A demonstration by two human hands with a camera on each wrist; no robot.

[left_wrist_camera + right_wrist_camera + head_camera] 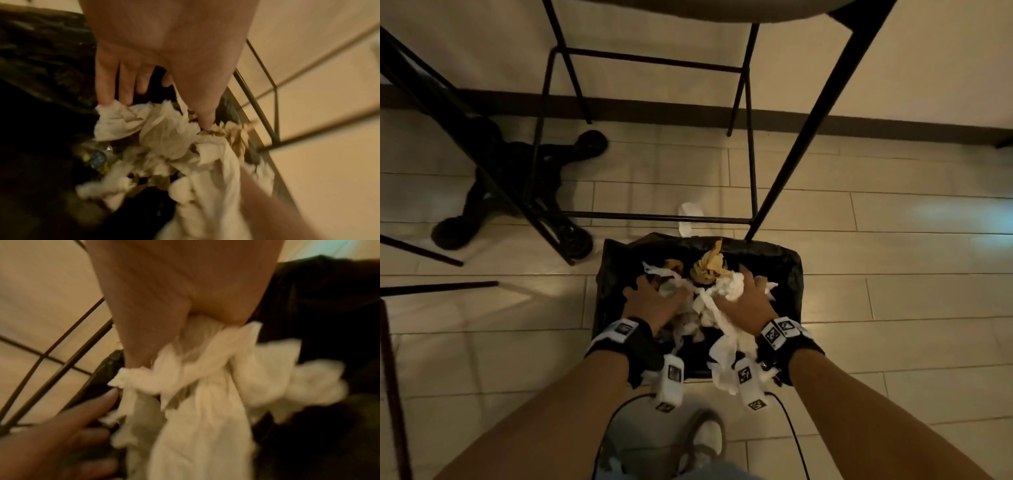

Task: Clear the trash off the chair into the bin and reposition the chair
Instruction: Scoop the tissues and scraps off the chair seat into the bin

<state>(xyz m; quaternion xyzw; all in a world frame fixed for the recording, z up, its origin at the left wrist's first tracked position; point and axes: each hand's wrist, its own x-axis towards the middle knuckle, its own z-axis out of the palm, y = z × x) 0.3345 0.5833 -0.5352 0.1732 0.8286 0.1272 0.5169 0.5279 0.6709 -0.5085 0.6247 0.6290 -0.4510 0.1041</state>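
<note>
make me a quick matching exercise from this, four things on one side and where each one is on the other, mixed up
Things:
1. crumpled white paper tissues
2. black-lined rectangular trash bin
3. small white scrap
4. ornate black cast-iron table base

Places:
A. on the floor past the bin's far rim
B. on the floor under both hands
C. under the hands, in the bin
D. on the floor, far left

Pairs: 1-C, 2-B, 3-A, 4-D
</note>
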